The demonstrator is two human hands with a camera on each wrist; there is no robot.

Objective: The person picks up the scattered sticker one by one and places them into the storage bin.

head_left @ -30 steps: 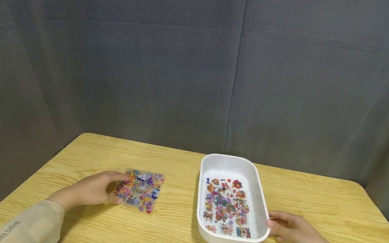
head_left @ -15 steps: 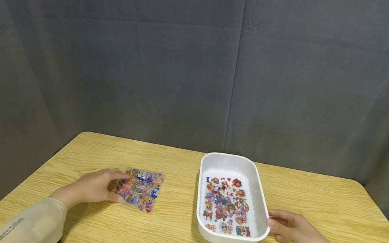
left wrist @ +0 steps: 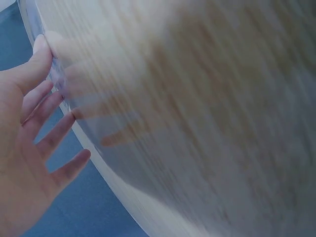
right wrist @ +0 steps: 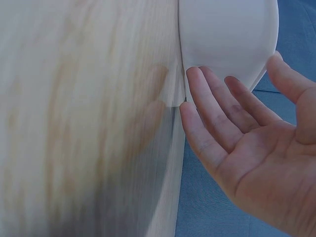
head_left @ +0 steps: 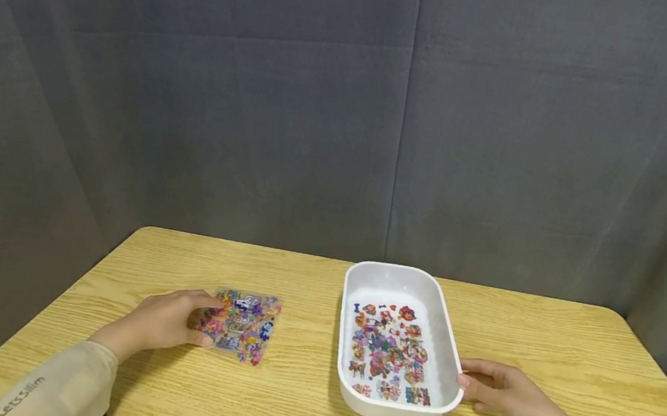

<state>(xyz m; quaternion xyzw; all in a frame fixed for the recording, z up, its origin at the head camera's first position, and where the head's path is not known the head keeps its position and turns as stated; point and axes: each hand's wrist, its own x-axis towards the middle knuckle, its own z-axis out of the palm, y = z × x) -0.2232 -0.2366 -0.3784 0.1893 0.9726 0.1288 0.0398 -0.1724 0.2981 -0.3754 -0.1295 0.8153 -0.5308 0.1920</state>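
Observation:
My left hand [head_left: 170, 318] is at the left of the table, its thumb and fingertips touching the left part of a clear sticker sheet [head_left: 243, 336] with colourful figures. That sheet lies flat on the wood. In the left wrist view the fingers of this left hand [left wrist: 37, 118] are spread and fairly straight. A white plastic tray [head_left: 396, 413] stands to the right, with more clear colourful stickers [head_left: 390, 354] on its bottom. Against its near right corner rests my right hand [head_left: 498, 389], thumb at the rim. The right wrist view shows this right hand [right wrist: 256, 143] with extended fingers touching the tray wall [right wrist: 227, 34].
The wooden table [head_left: 297, 405] has rounded far corners. A dark grey curtain [head_left: 293, 127] hangs behind it and along both sides. A strip of bare wood lies between the sticker sheet and the tray.
Hardly anything differs. The left sleeve has shifted slightly to the right, while both hands, the sticker sheet and the tray keep their places.

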